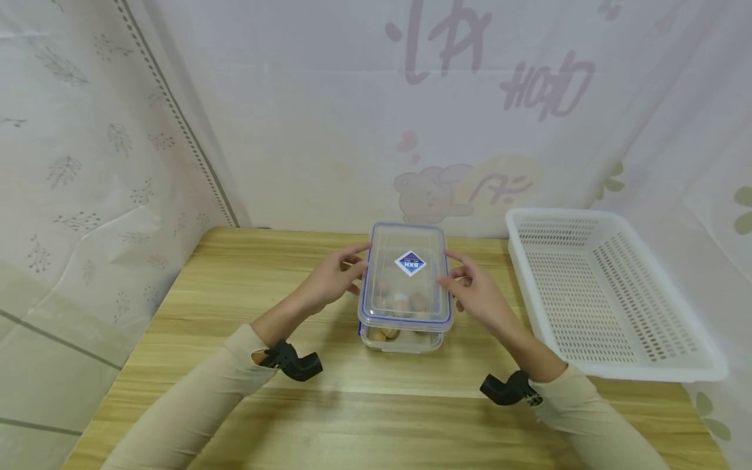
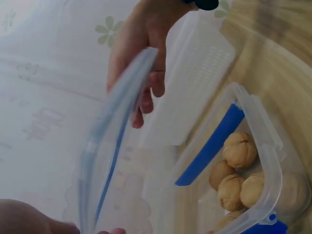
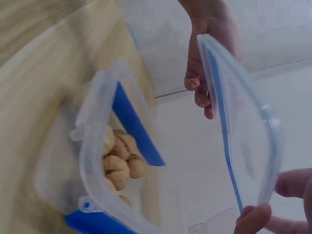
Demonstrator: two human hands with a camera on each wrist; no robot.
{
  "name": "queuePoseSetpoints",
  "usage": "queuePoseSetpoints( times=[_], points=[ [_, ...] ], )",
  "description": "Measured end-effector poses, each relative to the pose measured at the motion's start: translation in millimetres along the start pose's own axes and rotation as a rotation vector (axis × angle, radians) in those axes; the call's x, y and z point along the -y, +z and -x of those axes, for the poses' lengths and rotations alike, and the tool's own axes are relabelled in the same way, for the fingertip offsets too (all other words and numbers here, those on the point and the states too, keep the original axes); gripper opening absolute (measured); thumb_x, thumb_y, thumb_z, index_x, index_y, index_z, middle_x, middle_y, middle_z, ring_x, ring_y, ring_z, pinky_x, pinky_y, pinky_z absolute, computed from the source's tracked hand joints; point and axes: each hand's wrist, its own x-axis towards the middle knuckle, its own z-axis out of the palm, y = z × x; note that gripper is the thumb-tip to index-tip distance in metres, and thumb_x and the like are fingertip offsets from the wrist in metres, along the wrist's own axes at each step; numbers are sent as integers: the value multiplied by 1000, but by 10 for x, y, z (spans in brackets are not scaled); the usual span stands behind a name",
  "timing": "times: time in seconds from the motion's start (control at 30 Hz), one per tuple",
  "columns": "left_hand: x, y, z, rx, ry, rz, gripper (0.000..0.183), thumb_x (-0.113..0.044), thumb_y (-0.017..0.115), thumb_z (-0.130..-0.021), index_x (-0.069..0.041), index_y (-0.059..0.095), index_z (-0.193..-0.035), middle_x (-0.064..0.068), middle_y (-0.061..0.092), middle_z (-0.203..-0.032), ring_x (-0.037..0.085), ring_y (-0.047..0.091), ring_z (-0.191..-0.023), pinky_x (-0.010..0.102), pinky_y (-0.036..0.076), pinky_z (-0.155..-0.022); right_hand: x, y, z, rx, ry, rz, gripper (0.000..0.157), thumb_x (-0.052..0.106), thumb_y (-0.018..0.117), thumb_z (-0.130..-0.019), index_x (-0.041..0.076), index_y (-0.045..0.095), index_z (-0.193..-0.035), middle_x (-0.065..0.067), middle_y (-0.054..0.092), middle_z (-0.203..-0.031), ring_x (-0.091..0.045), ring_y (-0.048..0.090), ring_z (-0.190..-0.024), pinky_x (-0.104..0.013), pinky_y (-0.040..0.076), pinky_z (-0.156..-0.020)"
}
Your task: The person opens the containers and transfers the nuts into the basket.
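Note:
Both hands hold a clear plastic lid [image 1: 388,238] with a blue seal and a diamond-shaped blue label [image 1: 410,263]. My left hand [image 1: 331,279] pinches its left edge; my right hand [image 1: 477,290] pinches the right edge. Below is a clear food container [image 1: 405,346] with several walnuts [image 2: 240,150] inside. Both wrist views show a gap between the raised, tilted lid [image 3: 246,141] and the container's rim [image 3: 87,161]. Blue locking flaps [image 2: 214,146] hang on the container's sides.
A white perforated plastic basket [image 1: 684,313] stands on the right of the wooden table [image 1: 264,261]. Printed cloth [image 1: 305,130] hangs behind the table and along its sides. Each wrist wears a black camera mount [image 1: 294,362].

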Motion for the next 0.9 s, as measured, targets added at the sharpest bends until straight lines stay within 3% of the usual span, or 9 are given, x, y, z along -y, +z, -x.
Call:
queuePoseSetpoints(
  times=[0.1, 0.23, 0.37, 0.43, 0.6, 0.67, 0.77, 0.9],
  points=[
    [-39, -34, -6, -28, 67, -28, 46, 0, 44, -107, -6, 44, -153, 21, 57, -120, 28, 62, -98, 49, 62, -84, 56, -44, -9, -17, -25, -51, 48, 17, 48, -109, 7, 39, -156, -15, 57, -105, -17, 53, -76, -24, 50, -54],
    [-80, -81, -14, -75, 166, -164, 47, 5, 50, -103, -5, 49, -150, 19, 61, -117, 30, 64, -101, 43, 61, -82, 128, -78, -23, -39, -109, -33, 45, 4, 42, -109, 3, 41, -154, -17, 58, -106, -17, 52, -73, -22, 48, -52],
    [-125, -115, -6, -125, 247, -313, 50, 9, 57, -99, -4, 52, -147, 20, 63, -119, 33, 64, -104, 41, 60, -82, 180, -90, -32, -67, -240, 94, 46, -1, 46, -105, 0, 45, -150, -20, 61, -108, -18, 51, -70, -21, 46, -47],
    [-144, -125, 0, -143, 282, -360, 47, 9, 57, -99, -2, 54, -145, 20, 62, -116, 32, 64, -98, 39, 60, -78, 197, -89, -37, -92, -309, 191, 43, 1, 49, -105, -2, 49, -147, -18, 64, -105, -18, 51, -69, -21, 44, -46],
    [-201, -172, 5, -179, 336, -430, 17, -3, 54, -105, 5, 68, -109, 17, 56, -98, 27, 54, -84, 37, 53, -70, 230, -91, -45, -153, -433, 374, 20, 9, 56, -106, -2, 71, -112, -13, 64, -95, -18, 47, -65, -25, 41, -53],
    [-233, -200, 9, -190, 346, -439, 20, -7, 53, -106, 5, 69, -106, 17, 56, -97, 27, 52, -85, 38, 52, -72, 242, -97, -56, -155, -445, 379, 22, 13, 55, -106, -1, 73, -104, -12, 63, -97, -20, 50, -65, -26, 45, -54],
    [-283, -244, 13, -184, 352, -416, 22, -6, 54, -106, 7, 69, -114, 19, 57, -102, 29, 57, -89, 39, 56, -76, 259, -93, -87, -123, -407, 297, 27, 16, 53, -108, -2, 72, -114, -14, 66, -104, -25, 61, -76, -27, 57, -59],
    [-307, -298, -8, -151, 312, -331, 30, -2, 56, -104, 8, 61, -131, 20, 58, -101, 30, 63, -85, 37, 64, -70, 291, -48, -151, -61, -285, 113, 31, 14, 50, -109, -6, 62, -129, -20, 66, -103, -29, 66, -86, -32, 64, -67]
  ],
)
